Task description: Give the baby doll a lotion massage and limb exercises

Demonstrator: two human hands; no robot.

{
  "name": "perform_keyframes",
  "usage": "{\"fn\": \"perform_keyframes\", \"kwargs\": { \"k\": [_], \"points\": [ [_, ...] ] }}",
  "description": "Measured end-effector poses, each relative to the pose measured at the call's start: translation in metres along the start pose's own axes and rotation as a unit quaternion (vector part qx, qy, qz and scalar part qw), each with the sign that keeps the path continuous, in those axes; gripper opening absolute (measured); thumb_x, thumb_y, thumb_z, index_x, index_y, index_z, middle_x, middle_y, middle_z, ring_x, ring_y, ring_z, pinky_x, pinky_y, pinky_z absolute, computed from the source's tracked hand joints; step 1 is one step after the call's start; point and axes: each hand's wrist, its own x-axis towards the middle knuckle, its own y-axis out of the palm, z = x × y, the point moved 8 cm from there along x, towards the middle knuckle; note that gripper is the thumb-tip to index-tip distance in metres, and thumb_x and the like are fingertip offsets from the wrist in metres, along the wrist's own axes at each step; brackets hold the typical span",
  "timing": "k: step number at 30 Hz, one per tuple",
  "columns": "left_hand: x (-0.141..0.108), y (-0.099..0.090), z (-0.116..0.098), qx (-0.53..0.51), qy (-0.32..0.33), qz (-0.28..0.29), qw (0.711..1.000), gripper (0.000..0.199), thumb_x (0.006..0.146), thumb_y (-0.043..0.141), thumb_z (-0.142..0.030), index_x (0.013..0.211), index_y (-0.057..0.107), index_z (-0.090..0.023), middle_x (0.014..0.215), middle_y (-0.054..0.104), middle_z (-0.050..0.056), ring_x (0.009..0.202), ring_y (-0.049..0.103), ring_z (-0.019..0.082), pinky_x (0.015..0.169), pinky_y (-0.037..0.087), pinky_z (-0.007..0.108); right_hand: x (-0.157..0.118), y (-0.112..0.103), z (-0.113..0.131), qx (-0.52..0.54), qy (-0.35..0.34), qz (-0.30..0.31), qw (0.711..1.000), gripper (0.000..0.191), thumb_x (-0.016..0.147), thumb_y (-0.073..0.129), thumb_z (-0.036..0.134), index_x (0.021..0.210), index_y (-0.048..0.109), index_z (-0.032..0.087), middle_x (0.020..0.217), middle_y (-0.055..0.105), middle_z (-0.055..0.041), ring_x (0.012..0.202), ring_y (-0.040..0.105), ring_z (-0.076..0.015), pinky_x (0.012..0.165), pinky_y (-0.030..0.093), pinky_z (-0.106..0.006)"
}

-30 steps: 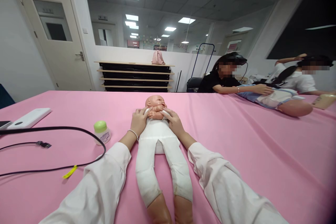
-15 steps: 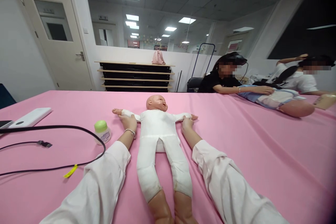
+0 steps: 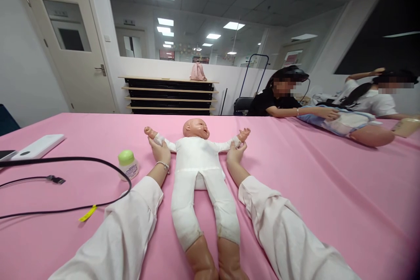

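A baby doll (image 3: 197, 157) with a white cloth body lies face up on the pink-covered table, its head away from me and turned to the right. Its arms stretch out to both sides, and its legs point toward me. My left hand (image 3: 160, 151), with a beaded bracelet at the wrist, is closed around the doll's arm on the left, near its wrist. Around the doll's other forearm my right hand (image 3: 235, 153) is closed in the same way. Left of my left wrist stands a small white jar with a green lid (image 3: 127, 164).
Black cables (image 3: 108, 164) loop over the pink cloth (image 3: 315, 192) at left, near a white box-shaped device (image 3: 39, 145). Across the table at right, a person in black (image 3: 278, 100) touches another doll (image 3: 348, 122). Another person in white (image 3: 377, 100) sits farther right.
Both doll forearms have been raised slightly in my hands, so the doll's hands now point more upward. The co-worker's hand on the other doll has shifted a little.
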Motion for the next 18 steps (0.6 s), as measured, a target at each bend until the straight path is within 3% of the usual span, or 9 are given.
{"fn": "perform_keyframes", "kwargs": {
  "k": [3,4,6,9,12,18],
  "points": [
    [-0.005,-0.003,-0.019,-0.003,0.046,0.011,0.999,0.066,0.083,0.042,-0.022,0.143,0.014,-0.018,0.137,0.041,0.013,0.122,0.044,0.023,0.095,0.042,0.036,-0.016,0.007,0.043,-0.004,-0.125,0.065,0.99,0.05,0.078,0.048,0.026,0.127,0.039,0.018,0.118,0.052,-0.0115,0.107,0.052,-0.0207,0.091,0.043,-0.039],
    [-0.009,-0.001,-0.031,0.004,0.09,0.029,0.995,0.065,0.083,0.042,-0.021,0.143,0.016,-0.018,0.136,0.043,0.012,0.122,0.044,0.023,0.095,0.041,0.037,-0.025,0.013,0.06,-0.006,-0.186,0.108,0.977,0.047,0.078,0.046,0.021,0.125,0.043,0.02,0.117,0.053,-0.0103,0.108,0.051,-0.0205,0.092,0.043,-0.039],
    [-0.02,0.008,-0.056,0.043,0.2,0.087,0.975,0.059,0.083,0.042,-0.017,0.14,0.028,-0.02,0.133,0.046,0.011,0.119,0.045,0.023,0.095,0.04,0.038,-0.05,0.029,0.089,-0.012,-0.311,0.223,0.924,0.043,0.078,0.042,0.014,0.119,0.052,0.023,0.115,0.054,-0.0081,0.109,0.05,-0.0203,0.093,0.042,-0.039],
    [-0.043,0.026,-0.081,0.13,0.351,0.187,0.908,0.046,0.084,0.043,-0.014,0.127,0.048,-0.027,0.13,0.051,0.006,0.113,0.046,0.024,0.093,0.039,0.041,-0.084,0.044,0.11,-0.036,-0.438,0.348,0.828,0.04,0.079,0.04,0.011,0.109,0.062,0.027,0.117,0.056,-0.0047,0.11,0.05,-0.0212,0.095,0.04,-0.04],
    [-0.053,0.031,-0.087,0.188,0.4,0.209,0.872,0.043,0.086,0.042,-0.017,0.126,0.05,-0.031,0.131,0.05,0.003,0.11,0.045,0.024,0.087,0.04,0.039,-0.089,0.046,0.112,-0.066,-0.454,0.354,0.815,0.038,0.082,0.041,0.014,0.109,0.063,0.028,0.118,0.058,-0.0025,0.109,0.051,-0.0221,0.095,0.039,-0.042],
    [-0.053,0.029,-0.088,0.211,0.401,0.204,0.868,0.043,0.087,0.042,-0.02,0.128,0.048,-0.031,0.131,0.05,0.004,0.109,0.045,0.024,0.085,0.041,0.038,-0.085,0.048,0.108,-0.074,-0.448,0.345,0.821,0.04,0.082,0.041,0.013,0.111,0.063,0.028,0.117,0.058,-0.0045,0.108,0.051,-0.0226,0.093,0.04,-0.043]
  ]
}}
